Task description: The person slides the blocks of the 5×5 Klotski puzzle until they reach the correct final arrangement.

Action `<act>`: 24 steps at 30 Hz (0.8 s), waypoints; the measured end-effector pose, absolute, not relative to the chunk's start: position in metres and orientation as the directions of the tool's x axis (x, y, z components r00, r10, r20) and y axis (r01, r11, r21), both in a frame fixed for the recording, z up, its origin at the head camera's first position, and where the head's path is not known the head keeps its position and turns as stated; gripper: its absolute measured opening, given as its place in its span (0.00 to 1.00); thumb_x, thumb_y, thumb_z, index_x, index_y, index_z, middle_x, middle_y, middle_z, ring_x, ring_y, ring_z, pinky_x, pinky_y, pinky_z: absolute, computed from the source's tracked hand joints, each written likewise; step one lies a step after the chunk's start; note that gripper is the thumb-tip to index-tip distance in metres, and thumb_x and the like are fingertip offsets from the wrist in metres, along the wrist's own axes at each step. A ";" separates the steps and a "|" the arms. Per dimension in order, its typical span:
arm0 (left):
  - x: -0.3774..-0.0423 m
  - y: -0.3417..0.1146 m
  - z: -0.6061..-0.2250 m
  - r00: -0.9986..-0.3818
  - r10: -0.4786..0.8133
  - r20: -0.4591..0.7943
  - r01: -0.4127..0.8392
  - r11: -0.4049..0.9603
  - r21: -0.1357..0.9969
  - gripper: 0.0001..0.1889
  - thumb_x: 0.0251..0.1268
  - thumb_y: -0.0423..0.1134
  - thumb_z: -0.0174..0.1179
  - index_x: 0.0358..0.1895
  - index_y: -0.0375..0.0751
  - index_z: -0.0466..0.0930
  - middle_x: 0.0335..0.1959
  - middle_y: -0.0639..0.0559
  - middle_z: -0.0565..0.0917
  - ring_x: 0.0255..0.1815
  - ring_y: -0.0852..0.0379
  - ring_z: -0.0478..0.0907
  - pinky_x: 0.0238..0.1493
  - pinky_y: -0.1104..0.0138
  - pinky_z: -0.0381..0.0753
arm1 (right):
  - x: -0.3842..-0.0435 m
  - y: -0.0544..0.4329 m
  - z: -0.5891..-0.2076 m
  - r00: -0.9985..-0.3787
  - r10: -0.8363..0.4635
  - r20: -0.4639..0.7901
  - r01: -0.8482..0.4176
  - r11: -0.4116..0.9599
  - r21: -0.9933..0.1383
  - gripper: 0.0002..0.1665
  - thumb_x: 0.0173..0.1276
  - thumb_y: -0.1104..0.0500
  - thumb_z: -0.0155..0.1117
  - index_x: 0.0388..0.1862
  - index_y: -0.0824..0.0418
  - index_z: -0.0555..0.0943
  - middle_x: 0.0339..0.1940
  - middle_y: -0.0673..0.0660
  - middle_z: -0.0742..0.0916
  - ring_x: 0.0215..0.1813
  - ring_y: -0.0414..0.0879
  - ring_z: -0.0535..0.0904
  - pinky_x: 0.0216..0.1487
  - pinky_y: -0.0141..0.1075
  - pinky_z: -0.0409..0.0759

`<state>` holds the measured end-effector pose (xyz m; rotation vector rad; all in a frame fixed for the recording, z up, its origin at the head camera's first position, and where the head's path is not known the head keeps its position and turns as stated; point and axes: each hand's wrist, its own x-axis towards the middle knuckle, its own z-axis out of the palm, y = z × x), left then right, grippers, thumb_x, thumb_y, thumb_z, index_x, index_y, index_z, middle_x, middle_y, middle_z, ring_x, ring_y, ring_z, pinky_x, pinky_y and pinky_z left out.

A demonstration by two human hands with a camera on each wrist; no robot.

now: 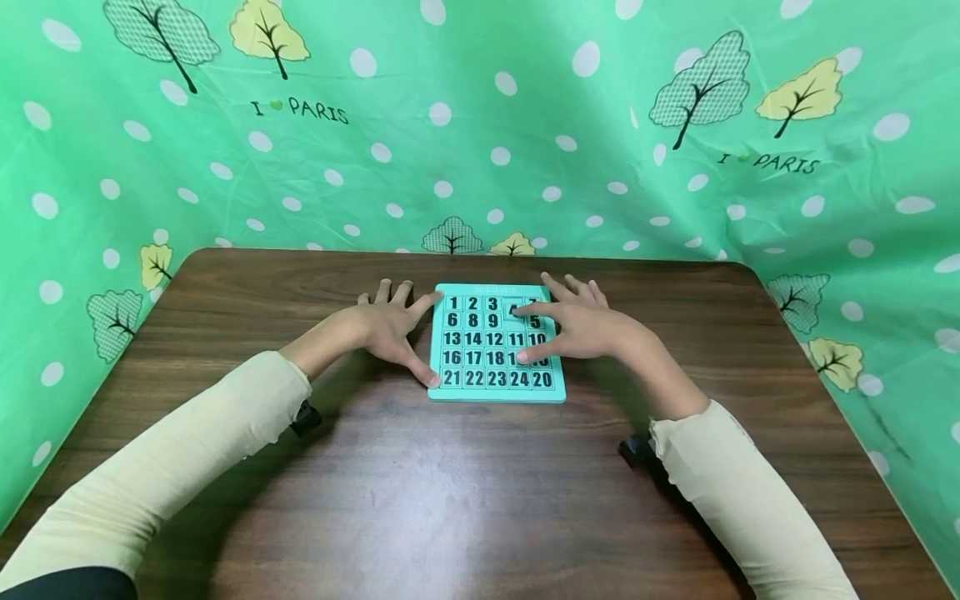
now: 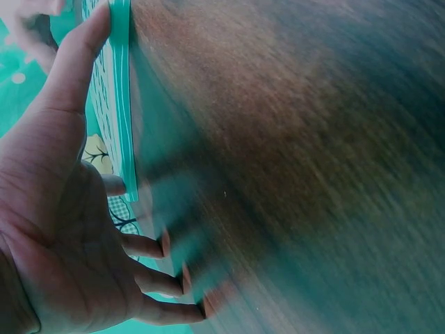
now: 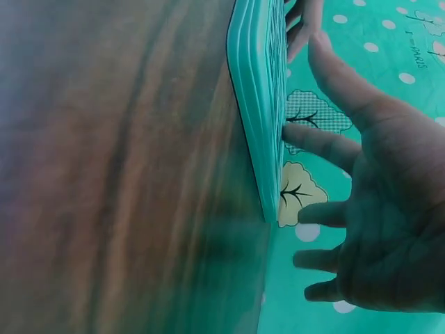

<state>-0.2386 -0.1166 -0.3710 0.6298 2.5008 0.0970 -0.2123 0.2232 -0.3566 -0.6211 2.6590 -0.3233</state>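
Note:
A turquoise number slide puzzle (image 1: pixel 495 339) lies flat on the table, its black-numbered tiles set in rows. My left hand (image 1: pixel 390 327) is at its left side with fingers spread; the thumb rests at the near left corner and the index finger at the far left corner. Over the right side is my right hand (image 1: pixel 588 323), whose index fingertip touches a tile in the upper rows and partly hides it. In the right wrist view, the right thumb (image 3: pixel 348 80) stands off the puzzle's face (image 3: pixel 277 90), and the other fingers extend past its far end.
The brown wooden table (image 1: pixel 450 492) extends around the puzzle on all sides. Behind it and at both sides hangs a green curtain (image 1: pixel 465 142) with white dots and printed trees. Dark straps (image 1: pixel 306 418) show below the pale sleeves (image 1: pixel 217 425).

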 end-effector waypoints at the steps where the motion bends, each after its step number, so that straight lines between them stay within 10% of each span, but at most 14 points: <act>1: -0.239 -0.117 -0.371 -0.738 0.457 -0.497 0.417 0.887 0.195 0.82 0.46 0.87 0.75 0.95 0.66 0.27 0.95 0.29 0.33 0.94 0.18 0.28 0.87 0.20 0.43 | -0.214 0.222 -0.357 -0.833 -0.454 -0.316 -0.372 0.882 -0.289 0.51 0.72 0.24 0.73 0.89 0.38 0.73 0.98 0.68 0.47 0.95 0.80 0.37 0.89 0.79 0.32; 18: -0.239 -0.116 -0.374 -0.730 0.460 -0.506 0.425 0.885 0.192 0.82 0.47 0.88 0.73 0.95 0.67 0.25 0.95 0.28 0.32 0.94 0.18 0.27 0.87 0.20 0.42 | -0.200 0.215 -0.352 -0.790 -0.542 -0.287 -0.416 0.817 -0.399 0.33 0.70 0.29 0.80 0.67 0.41 0.92 0.98 0.66 0.52 0.96 0.78 0.38 0.89 0.80 0.32; 24: -0.240 -0.116 -0.373 -0.729 0.456 -0.511 0.418 0.887 0.195 0.82 0.47 0.88 0.74 0.95 0.66 0.24 0.95 0.28 0.31 0.93 0.18 0.26 0.87 0.20 0.41 | -0.205 0.220 -0.352 -0.805 -0.502 -0.316 -0.397 0.852 -0.341 0.41 0.70 0.25 0.76 0.77 0.39 0.85 0.98 0.66 0.49 0.96 0.78 0.37 0.89 0.80 0.31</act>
